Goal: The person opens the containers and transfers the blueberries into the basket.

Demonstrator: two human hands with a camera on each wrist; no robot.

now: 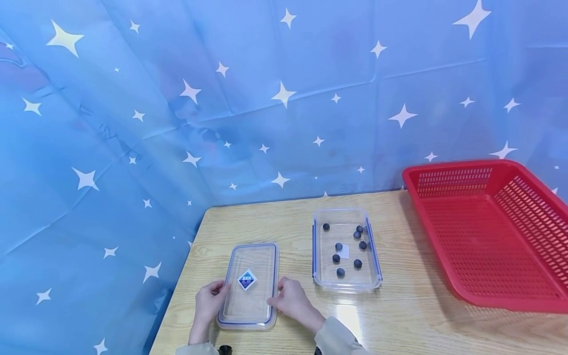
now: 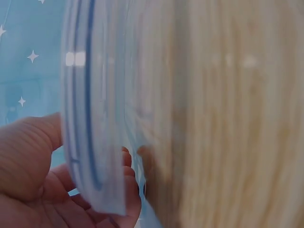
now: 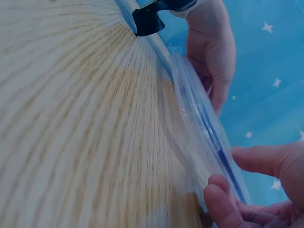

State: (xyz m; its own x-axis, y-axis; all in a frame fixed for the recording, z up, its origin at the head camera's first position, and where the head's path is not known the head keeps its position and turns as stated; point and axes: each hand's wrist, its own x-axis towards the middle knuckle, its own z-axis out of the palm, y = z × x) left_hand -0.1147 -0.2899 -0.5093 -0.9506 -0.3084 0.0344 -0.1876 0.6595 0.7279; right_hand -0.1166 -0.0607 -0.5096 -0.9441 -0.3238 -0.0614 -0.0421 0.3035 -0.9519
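A clear plastic lid [image 1: 253,309] with a blue seal and a blue-and-white diamond label lies lengthwise between my hands in the head view. My left hand [image 1: 208,301] holds its left long edge, thumb above and fingers curled beneath, as the left wrist view shows. Across from it, my right hand [image 1: 294,299] grips the right edge, its thumb on the upper face and fingertips under the rim in the right wrist view. Light table shows below the lid [image 3: 197,118] there. To the right stands an uncovered clear box [image 1: 326,283] with blue side clips, holding several blueberries [image 1: 357,264].
A large red plastic basket [image 1: 443,246] with slotted walls stands at the right of the wood-grain table [image 1: 293,227]. Behind and to the left hangs a blue cloth [image 1: 248,123] with white stars.
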